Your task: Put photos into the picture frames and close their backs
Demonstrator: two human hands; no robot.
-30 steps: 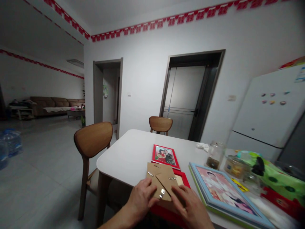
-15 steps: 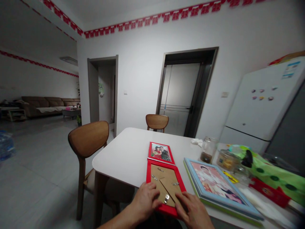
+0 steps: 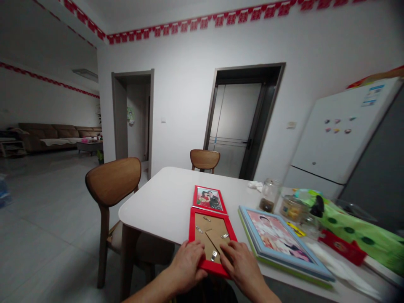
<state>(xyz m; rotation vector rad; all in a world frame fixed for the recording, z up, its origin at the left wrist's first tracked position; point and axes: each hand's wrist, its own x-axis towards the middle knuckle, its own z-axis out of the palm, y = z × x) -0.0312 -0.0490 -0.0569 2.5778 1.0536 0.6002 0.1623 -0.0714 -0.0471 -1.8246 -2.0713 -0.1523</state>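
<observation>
A red picture frame (image 3: 235, 235) lies face down near the table's front edge, its brown backing board (image 3: 217, 227) and several metal clips facing up. My left hand (image 3: 188, 263) holds its lower left corner, fingers along the left border and thumb at the bottom edge. On the right, my right hand (image 3: 241, 263) grips the lower right side, fingertips reaching onto the backing. Just beyond, touching or nearly touching it, a second red frame (image 3: 210, 198) lies face up with a photo of a couple. The front of the held frame is hidden.
Right of my hands, a blue picture frame (image 3: 303, 263) lies on a green one (image 3: 318, 283). Behind these are a glass jar (image 3: 270, 195), a jar with yellowish contents (image 3: 293, 208), a red box (image 3: 342, 248) and a green bag (image 3: 356, 231). A wooden chair (image 3: 115, 181) stands left of the white table (image 3: 158, 202).
The view has shifted slightly. My left hand has slid down toward the frame's lower left corner, and my right fingers reach slightly further over the backing. The frame still lies face down.
</observation>
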